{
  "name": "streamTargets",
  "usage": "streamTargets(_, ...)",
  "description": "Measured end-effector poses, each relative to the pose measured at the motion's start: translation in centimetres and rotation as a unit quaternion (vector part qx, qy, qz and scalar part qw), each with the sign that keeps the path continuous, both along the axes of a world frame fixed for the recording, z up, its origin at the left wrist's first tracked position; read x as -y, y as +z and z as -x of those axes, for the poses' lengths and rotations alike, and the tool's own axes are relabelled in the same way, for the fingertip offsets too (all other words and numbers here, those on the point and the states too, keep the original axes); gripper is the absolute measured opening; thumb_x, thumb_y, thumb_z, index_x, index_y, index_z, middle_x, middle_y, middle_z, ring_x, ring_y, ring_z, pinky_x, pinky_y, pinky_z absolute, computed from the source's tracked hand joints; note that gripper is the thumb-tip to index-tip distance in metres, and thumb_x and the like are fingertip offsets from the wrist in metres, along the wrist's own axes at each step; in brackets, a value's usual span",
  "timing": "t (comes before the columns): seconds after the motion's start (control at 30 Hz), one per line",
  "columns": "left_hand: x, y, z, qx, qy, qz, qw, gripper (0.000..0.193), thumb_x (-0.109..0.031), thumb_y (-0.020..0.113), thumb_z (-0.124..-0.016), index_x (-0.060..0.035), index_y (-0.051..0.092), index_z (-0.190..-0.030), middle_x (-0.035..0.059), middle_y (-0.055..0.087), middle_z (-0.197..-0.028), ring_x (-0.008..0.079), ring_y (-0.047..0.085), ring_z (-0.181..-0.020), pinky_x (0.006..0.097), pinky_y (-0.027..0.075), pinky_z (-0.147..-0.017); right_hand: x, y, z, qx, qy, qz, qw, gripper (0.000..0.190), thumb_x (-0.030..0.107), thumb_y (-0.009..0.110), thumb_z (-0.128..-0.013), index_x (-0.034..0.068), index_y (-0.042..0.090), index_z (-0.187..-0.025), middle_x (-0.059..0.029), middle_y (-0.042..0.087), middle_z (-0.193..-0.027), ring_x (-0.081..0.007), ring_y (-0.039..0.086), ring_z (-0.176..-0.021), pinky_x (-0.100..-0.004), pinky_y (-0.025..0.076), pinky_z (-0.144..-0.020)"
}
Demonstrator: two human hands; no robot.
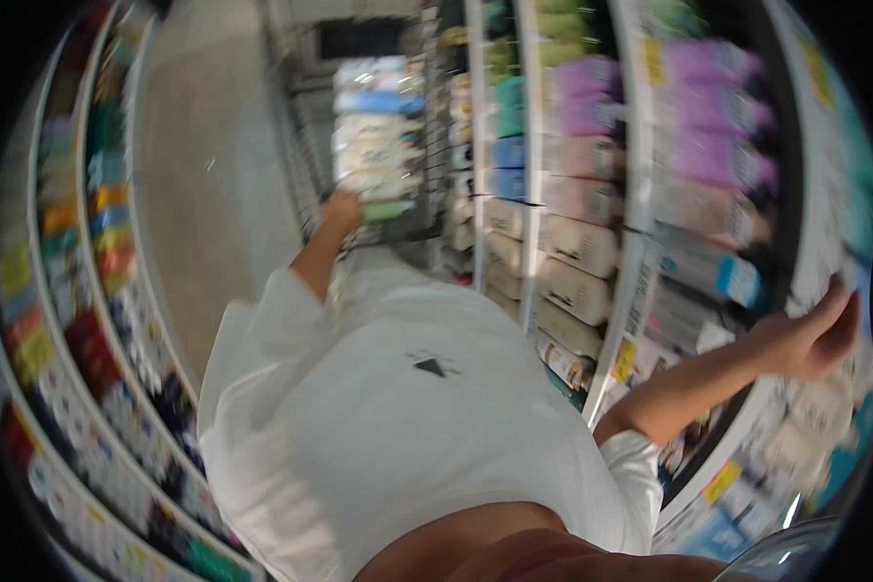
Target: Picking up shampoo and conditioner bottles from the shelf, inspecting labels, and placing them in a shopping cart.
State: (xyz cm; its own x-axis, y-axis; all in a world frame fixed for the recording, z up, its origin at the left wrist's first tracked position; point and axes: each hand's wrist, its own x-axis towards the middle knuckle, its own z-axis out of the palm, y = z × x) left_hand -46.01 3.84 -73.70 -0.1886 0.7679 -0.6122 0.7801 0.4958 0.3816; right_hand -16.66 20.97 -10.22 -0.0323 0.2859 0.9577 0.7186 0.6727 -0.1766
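Observation:
My left hand [342, 211] is closed around the near end of a wire shopping cart [302, 156], where the handle is mostly hidden under it. In the cart lies a stack of white packs [375, 156], with a blue pack [378, 102] toward the far end and a green one [387, 211] close to my hand. My right hand [815, 342] is raised at the shelves on the right, in front of blurred goods. Its thumb or a finger points upward. Whether it touches or holds anything is unclear.
Tall shelves [629, 218] on the right carry purple packs [727, 116], cream packs [578, 236] and a grey pack with a blue label [706, 269]. Curved shelving [65, 342] on the left holds small colourful goods. A pale floor [211, 145] runs between. Motion blurs much of the view.

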Motion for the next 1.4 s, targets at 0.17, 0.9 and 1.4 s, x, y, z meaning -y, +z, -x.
streamTargets(0.17,-0.6,3.4,-0.1,-0.055,0.047,0.022,0.997,0.054,-0.029,0.072,-0.083,-0.0113,0.055,-0.131,0.0115,0.048,-0.139,0.0279,0.047,-0.132,0.0501,0.044,-0.102,4.2,-19.0,0.6,0.354,0.087,0.566,0.74,0.032,0.018,0.07,-0.092,0.003,0.066,-0.12,-0.0169,0.071,-0.108,-0.0315,0.069,-0.096,-0.0376,0.053,-0.087)
streamTargets(0.9,-23.4,1.3,10.3,-0.129,-0.225,-0.058,0.964,0.056,-0.045,0.081,-0.067,-0.0098,0.073,-0.11,0.0154,0.067,-0.125,0.0326,0.064,-0.117,0.0478,0.051,-0.095,17.5,-37.3,-8.6,0.213,0.081,0.865,0.447,0.036,0.02,0.065,-0.093,0.003,0.062,-0.125,-0.0161,0.074,-0.102,-0.0308,0.072,-0.091,-0.0401,0.056,-0.081)
streamTargets(1.4,-7.7,42.3,-4.6,0.788,0.12,-0.445,0.409,0.08,-0.054,0.058,-0.087,0.0011,0.045,-0.143,0.0215,0.057,-0.139,0.0353,0.064,-0.117,0.0499,0.055,-0.098,13.8,-20.3,-4.6,0.047,0.355,0.62,0.698,0.034,0.01,0.062,-0.097,0.0,0.062,-0.13,-0.0125,0.071,-0.1,-0.013,0.068,-0.081,-0.0283,0.055,-0.074)
